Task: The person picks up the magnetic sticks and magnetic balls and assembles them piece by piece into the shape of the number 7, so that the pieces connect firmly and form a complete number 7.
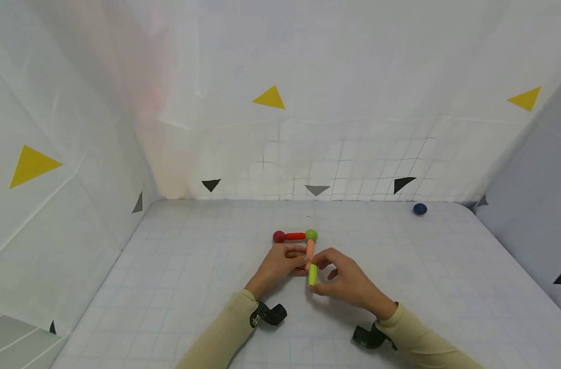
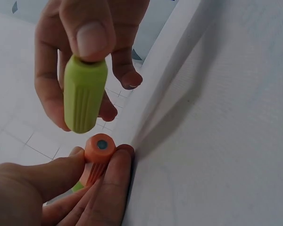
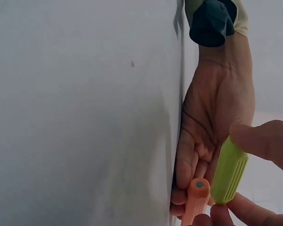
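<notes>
My left hand [image 1: 282, 264] pinches an orange magnetic rod [image 1: 310, 248] between thumb and fingers, low over the table. The rod's far end meets a green ball [image 1: 311, 235]; from that ball a red rod [image 1: 295, 236] runs left to a dark red ball [image 1: 278, 237]. In the left wrist view the orange rod's near end shows a grey metal tip. My right hand [image 1: 347, 279] holds a yellow-green rod [image 2: 85, 96] by its two ends, thumb on one and fingertips on the other. That rod hangs just beside the orange rod's near end, a small gap between them in the left wrist view.
A dark blue ball [image 1: 420, 209] lies at the back right of the white gridded table [image 1: 192, 307]. White sheet walls with yellow and black triangles enclose the back and sides. Each wrist carries a small black camera [image 1: 273, 313].
</notes>
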Demonstrator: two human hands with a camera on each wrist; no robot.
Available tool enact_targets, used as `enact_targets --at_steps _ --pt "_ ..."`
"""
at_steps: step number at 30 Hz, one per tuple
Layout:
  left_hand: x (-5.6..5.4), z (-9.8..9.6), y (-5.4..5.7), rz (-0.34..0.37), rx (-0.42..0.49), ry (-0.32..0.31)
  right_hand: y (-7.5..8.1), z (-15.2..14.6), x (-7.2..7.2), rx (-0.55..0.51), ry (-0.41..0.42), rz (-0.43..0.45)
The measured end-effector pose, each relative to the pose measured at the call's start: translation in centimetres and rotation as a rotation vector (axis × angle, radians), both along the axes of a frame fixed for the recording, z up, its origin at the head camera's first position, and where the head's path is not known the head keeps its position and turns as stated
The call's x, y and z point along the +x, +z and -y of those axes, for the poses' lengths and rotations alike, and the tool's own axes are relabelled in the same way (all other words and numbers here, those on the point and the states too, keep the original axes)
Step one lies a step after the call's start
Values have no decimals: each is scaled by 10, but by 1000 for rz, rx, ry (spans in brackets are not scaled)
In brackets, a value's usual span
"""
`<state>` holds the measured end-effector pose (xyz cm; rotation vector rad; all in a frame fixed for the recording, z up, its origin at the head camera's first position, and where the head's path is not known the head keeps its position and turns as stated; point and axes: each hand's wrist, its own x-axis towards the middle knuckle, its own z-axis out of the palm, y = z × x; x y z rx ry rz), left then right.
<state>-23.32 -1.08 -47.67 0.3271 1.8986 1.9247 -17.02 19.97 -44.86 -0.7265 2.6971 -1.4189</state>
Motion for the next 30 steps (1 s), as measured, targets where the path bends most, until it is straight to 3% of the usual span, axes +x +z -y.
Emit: enact_targets --at_steps 20,30 --pt "0 0 1 -29 -32 4 -4 4 3 27 34 11" --pt "-1 0 -3 -21 -6 -1 -7 5 3 43 35 30"
